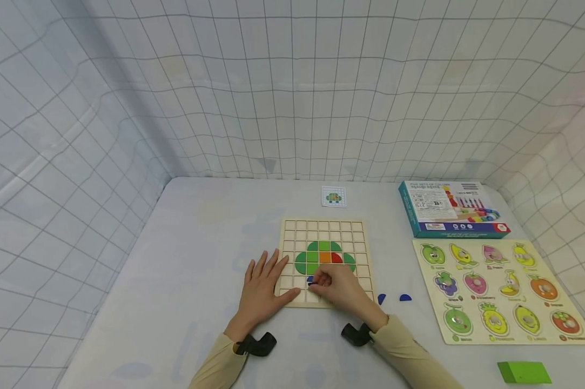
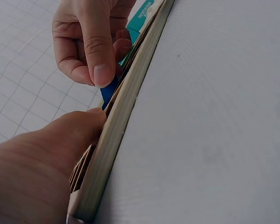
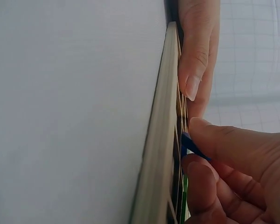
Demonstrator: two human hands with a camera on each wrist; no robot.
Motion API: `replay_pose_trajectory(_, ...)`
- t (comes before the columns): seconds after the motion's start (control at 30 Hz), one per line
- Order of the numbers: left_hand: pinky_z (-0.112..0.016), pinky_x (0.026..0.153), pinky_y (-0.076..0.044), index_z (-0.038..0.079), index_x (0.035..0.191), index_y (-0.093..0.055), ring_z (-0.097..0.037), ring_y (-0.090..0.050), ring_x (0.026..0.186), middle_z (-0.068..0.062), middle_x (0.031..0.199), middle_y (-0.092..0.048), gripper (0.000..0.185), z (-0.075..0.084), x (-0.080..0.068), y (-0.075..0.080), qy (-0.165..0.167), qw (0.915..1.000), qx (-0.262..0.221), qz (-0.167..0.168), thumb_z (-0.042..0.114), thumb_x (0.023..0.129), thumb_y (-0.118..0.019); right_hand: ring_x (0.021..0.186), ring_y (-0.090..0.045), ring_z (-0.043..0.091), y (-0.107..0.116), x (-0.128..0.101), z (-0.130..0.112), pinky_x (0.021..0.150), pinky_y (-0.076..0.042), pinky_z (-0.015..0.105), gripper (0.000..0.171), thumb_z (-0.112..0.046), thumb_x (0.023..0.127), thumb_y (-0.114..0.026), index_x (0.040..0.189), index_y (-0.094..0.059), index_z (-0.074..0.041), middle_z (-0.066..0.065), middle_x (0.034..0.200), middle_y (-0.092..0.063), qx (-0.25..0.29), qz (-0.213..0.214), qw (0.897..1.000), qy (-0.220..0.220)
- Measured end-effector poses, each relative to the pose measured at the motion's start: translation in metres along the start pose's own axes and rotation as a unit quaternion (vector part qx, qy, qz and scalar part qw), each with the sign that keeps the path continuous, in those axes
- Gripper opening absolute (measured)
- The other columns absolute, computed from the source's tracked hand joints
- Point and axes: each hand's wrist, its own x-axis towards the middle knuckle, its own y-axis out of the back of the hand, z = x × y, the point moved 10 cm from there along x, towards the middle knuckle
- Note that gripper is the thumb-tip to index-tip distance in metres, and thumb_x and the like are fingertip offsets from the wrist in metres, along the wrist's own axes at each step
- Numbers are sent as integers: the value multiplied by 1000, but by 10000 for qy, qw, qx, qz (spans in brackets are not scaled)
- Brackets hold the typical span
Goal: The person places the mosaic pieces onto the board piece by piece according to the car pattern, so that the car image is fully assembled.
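White table point(image 1: 185, 259), teal box point(image 1: 448, 208) lettered "FIVE SETS OF COLOUR"

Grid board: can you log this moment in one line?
left hand flat on grid board | right hand pinches blue piece over it

Grid-patterned white sheeting point(image 1: 292, 92) walls in a pale table point(image 1: 195, 243).
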Motion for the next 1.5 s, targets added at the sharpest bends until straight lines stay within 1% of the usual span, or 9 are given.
replay_pose_trajectory(0.13, -49, 111, -4, 18, 146, -40, -29, -14, 142, -6, 153, -27, 77, 1, -1, 2, -36, 10000, -26, 60, 57, 83, -62, 57, -51, 4, -3, 1, -1, 52, -46, 23, 13, -17, 79, -79, 75, -66, -17, -12, 65, -56, -32, -59, 10000, -53)
replay_pose_trajectory(0.33, -52, 110, -7, 16, 145, -42, -33, -17, 140, -10, 152, -30, 77, 4, -1, 5, -151, 9997, -65, 197, 56, 83, -62, 56, -51, 4, -2, 2, -3, 51, -46, 23, 13, -16, 79, -79, 75, -67, -16, -12, 64, -55, -195, -45, 9998, -2)
replay_pose_trajectory(0.57, -54, 109, -8, 15, 145, -43, -34, -18, 140, -11, 151, -31, 77, 4, -1, 6, -188, 9995, -25, 244, 59, 83, -60, 57, -50, 4, -2, 3, -5, 52, -45, 22, 11, -15, 79, -78, 76, -68, -16, -12, 66, -55, -363, -74, 9993, 52)
replay_pose_trajectory(0.73, -53, 109, -7, 15, 145, -43, -33, -18, 140, -10, 151, -31, 77, 4, -1, 6, -187, 9995, -5, 246, 58, 83, -61, 59, -49, 4, 0, 3, -8, 53, -44, 22, 9, -17, 79, -78, 77, -70, -16, -12, 68, -54, -655, -51, 9978, 129)
replay_pose_trajectory(0.9, -53, 110, -6, 16, 145, -42, -32, -17, 141, -9, 152, -30, 78, 4, 0, 5, -165, 9997, 5, 194, 58, 82, -62, 62, -46, 6, 0, 1, -8, 54, -42, 22, 8, -21, 80, -78, 78, -71, -17, -12, 70, -52, -957, -83, 9954, 60)
replay_pose_trajectory(1.17, -52, 110, -6, 16, 145, -41, -32, -16, 141, -9, 152, -29, 78, 4, -1, 4, -111, 9998, 9, 136, 57, 82, -63, 64, -47, 6, 1, -1, -11, 56, -42, 23, 7, -20, 81, -77, 79, -71, -18, -12, 71, -51, -1037, -95, 9945, 124)
replay_pose_trajectory(1.5, -54, 109, -8, 15, 144, -43, -34, -19, 140, -11, 151, -31, 78, 5, 0, 6, -196, 9995, -25, 260, 58, 82, -63, 63, -47, 6, 3, -1, -13, 56, -42, 22, 8, -19, 80, -78, 78, -71, -16, -8, 72, -54, -1109, -2, 9936, 206)
